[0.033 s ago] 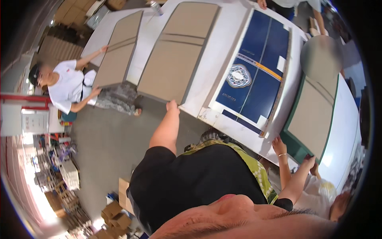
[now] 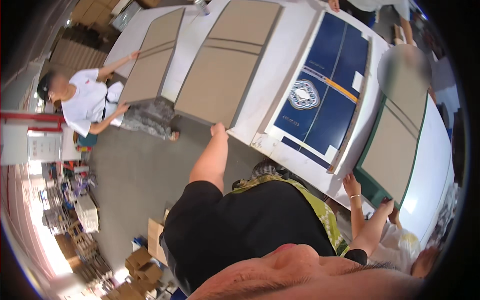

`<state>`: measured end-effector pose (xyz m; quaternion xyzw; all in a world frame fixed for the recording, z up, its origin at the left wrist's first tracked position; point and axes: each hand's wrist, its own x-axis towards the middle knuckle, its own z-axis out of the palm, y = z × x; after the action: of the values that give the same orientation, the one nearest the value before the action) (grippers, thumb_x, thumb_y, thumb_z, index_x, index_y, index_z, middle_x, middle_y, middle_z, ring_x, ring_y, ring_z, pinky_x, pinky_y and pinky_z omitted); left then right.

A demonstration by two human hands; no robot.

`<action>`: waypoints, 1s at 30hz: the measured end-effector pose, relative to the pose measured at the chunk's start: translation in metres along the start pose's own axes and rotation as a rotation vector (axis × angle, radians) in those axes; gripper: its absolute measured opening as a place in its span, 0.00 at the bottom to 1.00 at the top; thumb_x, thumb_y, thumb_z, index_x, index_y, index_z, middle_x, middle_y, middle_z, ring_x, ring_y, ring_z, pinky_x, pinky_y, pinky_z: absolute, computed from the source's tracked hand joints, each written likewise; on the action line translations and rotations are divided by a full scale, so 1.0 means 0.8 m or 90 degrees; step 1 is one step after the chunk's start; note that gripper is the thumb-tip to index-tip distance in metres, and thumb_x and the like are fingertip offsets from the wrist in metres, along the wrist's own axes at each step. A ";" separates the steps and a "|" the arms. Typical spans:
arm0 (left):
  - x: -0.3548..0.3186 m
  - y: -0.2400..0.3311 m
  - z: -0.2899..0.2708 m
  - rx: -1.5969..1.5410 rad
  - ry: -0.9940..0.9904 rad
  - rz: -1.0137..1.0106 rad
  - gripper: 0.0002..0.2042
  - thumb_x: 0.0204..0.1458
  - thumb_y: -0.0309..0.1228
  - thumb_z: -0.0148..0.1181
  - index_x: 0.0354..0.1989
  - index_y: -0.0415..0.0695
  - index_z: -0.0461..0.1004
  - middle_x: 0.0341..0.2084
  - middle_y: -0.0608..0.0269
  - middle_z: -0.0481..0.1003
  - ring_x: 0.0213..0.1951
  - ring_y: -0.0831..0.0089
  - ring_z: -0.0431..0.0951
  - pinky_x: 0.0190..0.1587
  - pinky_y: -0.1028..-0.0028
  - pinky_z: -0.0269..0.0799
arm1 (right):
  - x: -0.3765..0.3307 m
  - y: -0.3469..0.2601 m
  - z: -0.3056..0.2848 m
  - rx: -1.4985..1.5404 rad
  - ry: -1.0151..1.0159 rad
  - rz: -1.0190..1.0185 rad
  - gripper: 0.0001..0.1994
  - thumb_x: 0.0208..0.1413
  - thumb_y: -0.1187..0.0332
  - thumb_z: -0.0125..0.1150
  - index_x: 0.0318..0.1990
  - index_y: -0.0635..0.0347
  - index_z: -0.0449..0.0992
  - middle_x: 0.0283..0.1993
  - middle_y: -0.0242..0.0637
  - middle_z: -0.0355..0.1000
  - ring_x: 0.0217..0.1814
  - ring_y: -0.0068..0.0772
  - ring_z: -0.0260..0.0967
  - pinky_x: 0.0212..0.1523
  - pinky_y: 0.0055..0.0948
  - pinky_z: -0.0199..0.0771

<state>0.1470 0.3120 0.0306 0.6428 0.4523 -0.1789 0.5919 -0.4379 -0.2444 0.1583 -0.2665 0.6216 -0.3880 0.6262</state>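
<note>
My left hand [image 2: 218, 130] reaches forward from a black sleeve and grips the near corner of a large brown cardboard sheet [image 2: 225, 70] lying on a long white table [image 2: 292, 75]. My right hand [image 2: 386, 203] is raised at the near corner of a green-edged brown board [image 2: 395, 145] and holds its edge. Between the two lies a dark blue printed board [image 2: 325, 95] with a white emblem.
Another person's hand with a bracelet [image 2: 351, 186] rests at the table edge beside my right hand. A person in a white shirt [image 2: 82, 102] holds a second brown sheet [image 2: 152, 60] at the far left. Stacked cardboard boxes [image 2: 142, 265] stand on the grey floor.
</note>
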 end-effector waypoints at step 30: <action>-0.097 0.192 -0.105 -0.524 -0.534 0.147 0.18 0.55 0.41 0.48 0.50 0.45 0.65 0.50 0.57 0.64 0.53 0.59 0.63 0.56 0.55 0.59 | -0.462 0.276 0.614 -0.349 -0.605 0.201 0.15 0.49 0.73 0.58 0.45 0.59 0.65 0.36 0.36 0.70 0.34 0.27 0.71 0.33 0.28 0.76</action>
<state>0.2025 0.3775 0.2021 0.2801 0.1395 -0.1616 0.9359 0.1076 0.1078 0.2310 -0.4687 0.3817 0.0482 0.7952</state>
